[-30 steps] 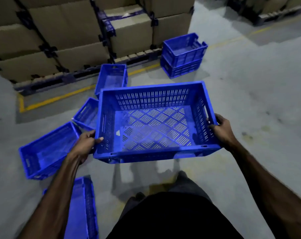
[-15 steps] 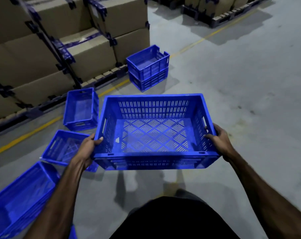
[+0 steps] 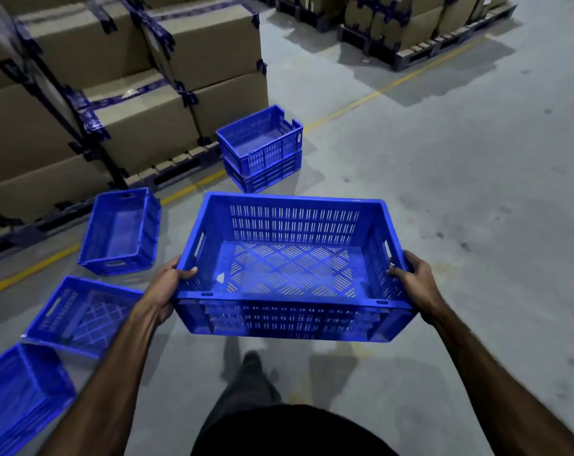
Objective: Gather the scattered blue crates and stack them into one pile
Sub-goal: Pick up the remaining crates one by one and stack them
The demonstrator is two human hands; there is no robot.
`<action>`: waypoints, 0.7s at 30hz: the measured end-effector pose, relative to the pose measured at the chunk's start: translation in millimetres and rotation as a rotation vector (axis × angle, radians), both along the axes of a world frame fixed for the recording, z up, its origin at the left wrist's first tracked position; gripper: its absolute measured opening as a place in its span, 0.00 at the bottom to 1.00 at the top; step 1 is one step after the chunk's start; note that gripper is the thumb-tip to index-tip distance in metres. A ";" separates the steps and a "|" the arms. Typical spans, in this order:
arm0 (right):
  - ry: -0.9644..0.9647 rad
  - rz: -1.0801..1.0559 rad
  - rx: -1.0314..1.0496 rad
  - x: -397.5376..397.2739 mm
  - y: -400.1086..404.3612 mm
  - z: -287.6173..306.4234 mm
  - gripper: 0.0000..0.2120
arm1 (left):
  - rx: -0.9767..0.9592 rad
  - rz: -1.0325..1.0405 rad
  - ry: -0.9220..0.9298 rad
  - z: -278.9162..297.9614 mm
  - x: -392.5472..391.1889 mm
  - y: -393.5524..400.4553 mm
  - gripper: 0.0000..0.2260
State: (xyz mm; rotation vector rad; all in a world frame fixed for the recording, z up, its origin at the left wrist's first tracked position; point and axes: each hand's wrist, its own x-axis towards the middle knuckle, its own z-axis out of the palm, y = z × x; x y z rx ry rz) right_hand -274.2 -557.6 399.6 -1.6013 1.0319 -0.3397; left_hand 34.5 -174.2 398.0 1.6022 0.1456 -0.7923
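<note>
Setting: grey concrete warehouse floor [image 3: 443, 192] with a yellow painted line [image 3: 361, 103]; strapped brown cardboard cartons on pallets [image 3: 141, 126] at left.
Hands: left hand [image 3: 167, 287] and right hand [image 3: 414, 284] each closed on a short-side rim of the blue perforated plastic crate [image 3: 289, 268], holding it level, clear of the floor, in front of the body.
Pile: two-high stack of blue crates [image 3: 262, 149] stands ahead, just beside the cartons, near the yellow line.
Loose crates: three lie at left, one upright blue crate [image 3: 121, 232], one tilted blue crate [image 3: 81, 314], and one blue crate cut by the frame corner [image 3: 19, 396].
Step (judged): carrying a gathered crate toward the stack.
Next move (judged): close in, square the base over the top rim, lower evenly.
Crate condition: empty, rigid, slotted walls, lattice base; small pale fleck inside.
</note>
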 end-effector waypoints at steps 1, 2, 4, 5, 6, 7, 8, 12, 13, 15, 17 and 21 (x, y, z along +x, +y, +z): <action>0.003 -0.003 0.003 6.3 -11.6 -2.5 0.14 | 0.005 -0.007 0.001 -1.2 8.2 -12.3 0.16; 0.006 -0.006 0.004 12.8 -21.0 -5.2 0.14 | 0.009 -0.014 0.002 -2.8 15.9 -22.8 0.16; 0.012 -0.017 0.010 29.8 -44.0 -9.6 0.14 | 0.009 -0.028 0.006 -7.1 37.0 -49.8 0.16; 0.012 -0.021 0.012 39.9 -55.6 -11.4 0.14 | 0.010 -0.033 0.008 -9.2 48.9 -63.6 0.16; 0.011 -0.022 0.016 50.5 -67.9 -13.7 0.14 | 0.012 -0.036 0.012 -12.1 61.9 -77.8 0.16; 0.011 -0.014 0.017 59.1 -77.6 -14.5 0.15 | 0.014 -0.040 0.013 -14.4 73.0 -90.3 0.16; 0.004 -0.006 0.018 70.1 -89.3 -15.2 0.16 | 0.010 -0.042 0.023 -16.6 86.6 -104.6 0.16; -0.022 -0.021 0.062 113.7 -132.0 -2.6 0.25 | 0.009 -0.057 0.064 -18.4 141.5 -162.7 0.16; -0.030 -0.034 0.073 124.8 -145.1 0.4 0.25 | 0.008 -0.072 0.068 -17.3 156.8 -179.1 0.16; -0.046 -0.066 0.083 148.6 -170.3 6.3 0.23 | 0.005 -0.100 0.076 -16.0 187.6 -211.7 0.17; -0.061 -0.098 0.095 169.6 -194.3 8.6 0.25 | 0.008 -0.117 0.082 -16.2 214.0 -241.4 0.17; -0.030 -0.143 0.113 207.9 -244.8 6.7 0.32 | 0.008 -0.102 0.098 -14.9 255.8 -296.6 0.18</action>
